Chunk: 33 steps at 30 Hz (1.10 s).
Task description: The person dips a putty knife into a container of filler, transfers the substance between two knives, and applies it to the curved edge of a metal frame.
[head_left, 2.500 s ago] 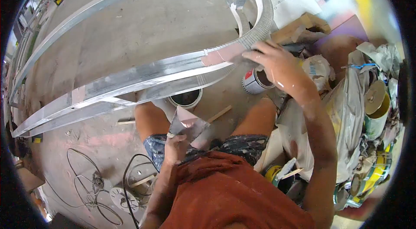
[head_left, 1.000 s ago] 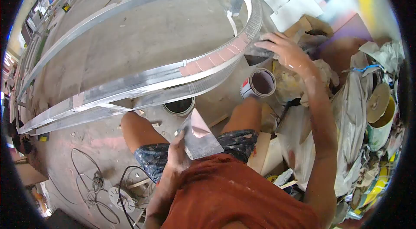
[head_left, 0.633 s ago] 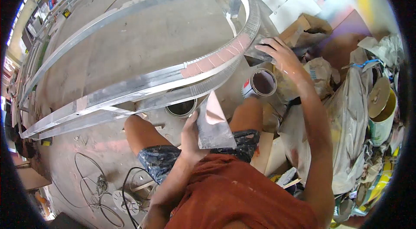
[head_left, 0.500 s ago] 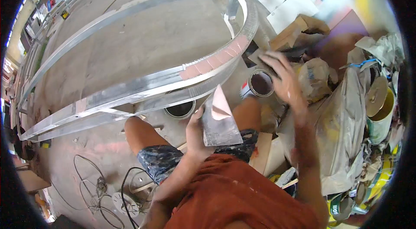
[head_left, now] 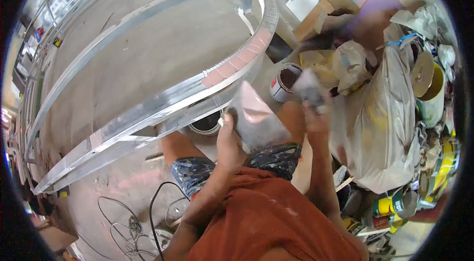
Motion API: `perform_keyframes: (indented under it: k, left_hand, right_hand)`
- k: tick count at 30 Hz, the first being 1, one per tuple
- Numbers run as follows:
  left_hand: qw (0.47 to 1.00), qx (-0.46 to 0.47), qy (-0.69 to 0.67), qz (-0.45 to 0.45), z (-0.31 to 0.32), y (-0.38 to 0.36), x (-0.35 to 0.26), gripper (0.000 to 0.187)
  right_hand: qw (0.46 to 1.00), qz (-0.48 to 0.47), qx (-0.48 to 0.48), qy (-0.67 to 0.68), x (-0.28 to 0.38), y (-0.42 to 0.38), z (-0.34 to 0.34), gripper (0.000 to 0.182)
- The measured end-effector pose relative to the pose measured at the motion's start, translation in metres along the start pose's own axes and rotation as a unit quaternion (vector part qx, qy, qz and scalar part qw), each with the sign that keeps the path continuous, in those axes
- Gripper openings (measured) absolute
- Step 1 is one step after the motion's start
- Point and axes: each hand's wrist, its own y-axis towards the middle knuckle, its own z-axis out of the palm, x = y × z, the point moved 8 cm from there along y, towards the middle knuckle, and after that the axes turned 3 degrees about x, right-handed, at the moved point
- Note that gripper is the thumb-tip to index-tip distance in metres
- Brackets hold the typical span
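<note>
My left hand is closed on the edge of a flat grey metal plate, tilted above my lap. A lump of pink filler lies on the plate's upper part. My right hand, smeared by motion, grips a flat scraper whose blade points up and looks blurred. Just left of that blade stands an open can with dark contents. Ahead, a curved metal frame carries a band of pink filler on its bend.
Another open can stands beneath the frame. Cables lie on the floor at lower left. To the right are a large plastic-wrapped bundle, an open cardboard box and several used tins.
My right hand has come down and inward from beyond the can, now showing the scraper upright. The plate has turned slightly in my left hand. My view has shifted a little.
</note>
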Motion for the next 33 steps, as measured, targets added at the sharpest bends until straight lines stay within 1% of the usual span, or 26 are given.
perform_keyframes:
  k: [1, 2, 3, 4, 5, 6, 7, 9, 10, 11, 12, 13, 14, 15, 17, 18, 19, 20, 21, 23, 24, 26, 27, 29, 31, 33]
  left_hand:
    - [0.999, 0.034, -0.041, -0.007, -0.001, 0.0, -0.002, 0.048]
    - [0.994, 0.111, 0.009, 0.019, -0.004, 0.005, -0.007, 0.05]
    - [0.993, 0.115, 0.009, 0.01, -0.01, 0.009, -0.007, 0.05]
    - [0.978, 0.099, 0.177, 0.056, -0.017, 0.011, -0.014, 0.053]
    - [0.931, 0.085, 0.339, 0.102, -0.021, 0.013, -0.022, 0.056]
    - [0.876, 0.101, 0.442, 0.165, -0.02, 0.013, -0.03, 0.051]
    - [0.876, 0.113, 0.442, 0.158, -0.01, 0.016, -0.034, 0.051]
    - [0.686, 0.288, 0.557, 0.369, 0.053, -0.006, -0.046, 0.055]
    - [0.844, 0.219, 0.455, 0.179, 0.029, 0.014, -0.033, 0.066]
    - [0.845, 0.225, 0.452, 0.175, 0.021, 0.013, -0.036, 0.066]
    - [0.745, 0.282, 0.553, 0.243, 0.023, 0.008, -0.044, 0.066]
    - [0.624, 0.332, 0.638, 0.307, 0.022, 0.0, -0.047, 0.067]
    - [0.584, 0.346, 0.682, 0.273, 0.006, -0.001, -0.044, 0.059]
    - [0.584, 0.347, 0.681, 0.274, -0.002, -0.009, -0.041, 0.059]
    - [0.807, 0.165, 0.549, 0.143, -0.051, -0.003, -0.051, 0.038]
    - [0.807, 0.166, 0.549, 0.143, -0.072, -0.015, -0.047, 0.038]
    - [0.734, 0.146, 0.65, 0.131, -0.099, -0.027, -0.037, 0.03]
    - [0.651, 0.122, 0.74, 0.117, -0.11, -0.033, -0.034, 0.022]
    - [0.652, 0.119, 0.74, 0.118, -0.116, -0.037, -0.032, 0.022]
    - [0.678, 0.075, 0.724, 0.102, -0.114, -0.048, -0.034, 0.014]
    - [0.68, 0.071, 0.723, 0.101, -0.112, -0.051, -0.037, 0.014]
    - [0.82, 0.04, 0.571, -0.02, -0.126, -0.049, -0.035, 0.011]
    - [0.822, 0.036, 0.568, -0.02, -0.13, -0.051, -0.036, 0.011]
    - [0.839, -0.036, 0.537, -0.077, -0.163, -0.061, -0.037, 0.012]
    - [0.846, -0.024, 0.529, -0.063, -0.218, -0.067, -0.031, 0.01]
    - [0.852, -0.014, 0.521, -0.053, -0.237, -0.069, -0.034, 0.008]
  right_hand:
    - [0.976, -0.02, -0.057, -0.211, 0.003, -0.013, -0.015, 0.046]
    - [0.974, -0.016, -0.062, -0.217, 0.025, -0.01, -0.022, 0.046]
    - [0.946, 0.233, -0.109, 0.196, 0.02, -0.011, -0.03, 0.041]
    - [0.694, 0.421, -0.138, 0.567, 0.029, -0.026, 0.002, 0.038]
    - [0.693, 0.422, -0.151, 0.565, 0.042, -0.025, 0.006, 0.038]
    - [0.667, 0.455, -0.09, 0.583, 0.056, -0.023, 0.022, 0.03]
    - [0.638, 0.484, -0.029, 0.598, 0.07, -0.023, 0.036, 0.024]
    - [0.638, 0.485, -0.025, 0.598, 0.085, -0.019, 0.035, 0.025]
    - [0.77, 0.374, -0.009, 0.517, 0.096, -0.003, 0.018, 0.027]
    - [0.874, 0.251, 0.011, 0.415, 0.113, 0.01, 0.005, 0.031]
    - [0.876, 0.251, 0.004, 0.412, 0.111, 0.011, -0.003, 0.031]
    - [0.79, 0.335, 0.025, 0.513, 0.098, 0.004, 0.0, 0.033]
    - [0.685, 0.409, 0.046, 0.601, 0.093, 0.0, 0.009, 0.034]
    - [0.686, 0.409, 0.045, 0.6, 0.091, 0.008, 0.013, 0.034]
    - [0.782, 0.46, -0.044, 0.417, 0.068, 0.024, 0.002, 0.033]
    - [0.926, 0.317, 0.032, 0.2, 0.041, 0.041, -0.003, 0.035]
    - [0.983, 0.145, 0.106, -0.036, 0.022, 0.053, 0.003, 0.037]
    - [0.983, 0.14, 0.094, -0.074, 0.039, 0.085, 0.007, 0.032]
    - [0.981, 0.134, 0.081, -0.111, 0.057, 0.121, 0.016, 0.028]
    - [0.962, 0.041, 0.125, -0.241, 0.035, 0.167, 0.048, 0.021]
    - [0.961, 0.039, 0.129, -0.24, 0.027, 0.182, 0.056, 0.021]
    - [0.919, 0.001, 0.187, -0.346, 0.018, 0.203, 0.078, 0.017]
    - [0.918, -0.002, 0.191, -0.347, 0.015, 0.208, 0.084, 0.017]
    - [0.884, -0.011, 0.225, -0.409, 0.006, 0.211, 0.097, 0.018]
    - [0.887, -0.021, 0.215, -0.408, 0.011, 0.203, 0.104, 0.019]
    - [0.89, -0.028, 0.208, -0.404, 0.021, 0.19, 0.11, 0.021]
